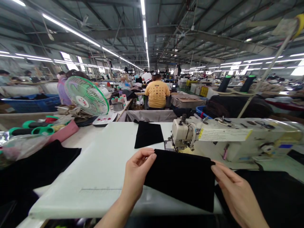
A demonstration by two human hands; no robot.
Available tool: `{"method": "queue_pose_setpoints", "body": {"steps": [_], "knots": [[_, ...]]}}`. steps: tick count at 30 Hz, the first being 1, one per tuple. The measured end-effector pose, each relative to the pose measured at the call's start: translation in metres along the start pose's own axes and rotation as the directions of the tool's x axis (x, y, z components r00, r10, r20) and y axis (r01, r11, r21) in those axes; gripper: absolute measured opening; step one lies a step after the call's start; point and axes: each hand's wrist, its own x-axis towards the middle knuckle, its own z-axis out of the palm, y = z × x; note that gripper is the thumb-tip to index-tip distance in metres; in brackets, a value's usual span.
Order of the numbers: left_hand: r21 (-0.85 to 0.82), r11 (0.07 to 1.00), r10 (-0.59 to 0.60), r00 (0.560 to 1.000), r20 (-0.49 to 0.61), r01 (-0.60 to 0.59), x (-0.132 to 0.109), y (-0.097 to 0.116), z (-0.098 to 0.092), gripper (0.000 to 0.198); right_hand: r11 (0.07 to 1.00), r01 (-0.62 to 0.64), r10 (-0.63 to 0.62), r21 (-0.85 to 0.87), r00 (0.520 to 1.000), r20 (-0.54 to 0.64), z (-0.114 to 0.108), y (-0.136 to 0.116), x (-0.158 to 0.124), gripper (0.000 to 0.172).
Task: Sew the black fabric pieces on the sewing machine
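Note:
A black fabric panel [181,177] lies flat on the white table [99,171] in front of the sewing machine [228,139]. My left hand [137,177] pinches the panel's left edge, fingers curled over it. The panel's right edge is held by my right hand [235,190], thumb and fingers pressed along it. The machine's needle head [182,134] stands just behind the panel's far edge. A second, smaller black fabric piece [147,134] rests farther back on the table, apart from both hands.
A pile of black fabric [35,167] and thread cones [33,126] lie at the left. A green desk fan [86,96] stands behind. More black cloth [273,196] lies at right. A person in a yellow shirt [157,93] sits ahead.

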Motion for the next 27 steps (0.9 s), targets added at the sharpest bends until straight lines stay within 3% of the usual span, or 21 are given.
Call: {"method": "queue_pose_setpoints", "body": {"steps": [3, 6, 10, 14, 18, 22, 27], "knots": [[-0.011, 1.0, -0.01, 1.0, -0.009, 0.01, 0.001, 0.001, 0.001, 0.018, 0.966, -0.143, 0.143, 0.214, 0.99, 0.015, 0.003, -0.005, 0.001, 0.049], [-0.031, 0.998, -0.046, 0.999, -0.004, 0.046, 0.002, 0.001, 0.001, 0.018, 0.935, -0.194, 0.188, 0.297, 0.981, 0.047, 0.004, -0.008, 0.001, 0.044], [-0.038, 0.997, -0.075, 0.997, -0.015, 0.074, 0.004, 0.0, 0.003, 0.02, 0.953, -0.149, 0.14, 0.265, 0.989, 0.054, 0.004, -0.007, 0.002, 0.04], [-0.083, 0.991, -0.103, 0.994, -0.025, 0.101, 0.006, 0.0, 0.004, 0.022, 0.979, -0.02, 0.022, 0.202, 1.0, -0.01, 0.005, -0.01, 0.0, 0.033], [-0.139, 0.976, -0.173, 0.984, -0.037, 0.167, 0.009, 0.003, 0.003, 0.03, 0.983, 0.093, -0.102, 0.161, 0.994, 0.049, 0.008, -0.021, -0.003, 0.025], [-0.138, 0.97, -0.205, 0.978, -0.029, 0.199, 0.013, 0.002, -0.001, 0.033, 0.983, 0.092, -0.098, 0.157, 0.995, 0.027, 0.011, -0.032, -0.003, 0.025], [-0.079, 0.984, -0.162, 0.986, -0.024, 0.16, 0.01, 0.003, 0.0, 0.027, 0.976, 0.064, -0.072, 0.207, 0.997, 0.031, 0.011, -0.034, -0.003, 0.027]]}}
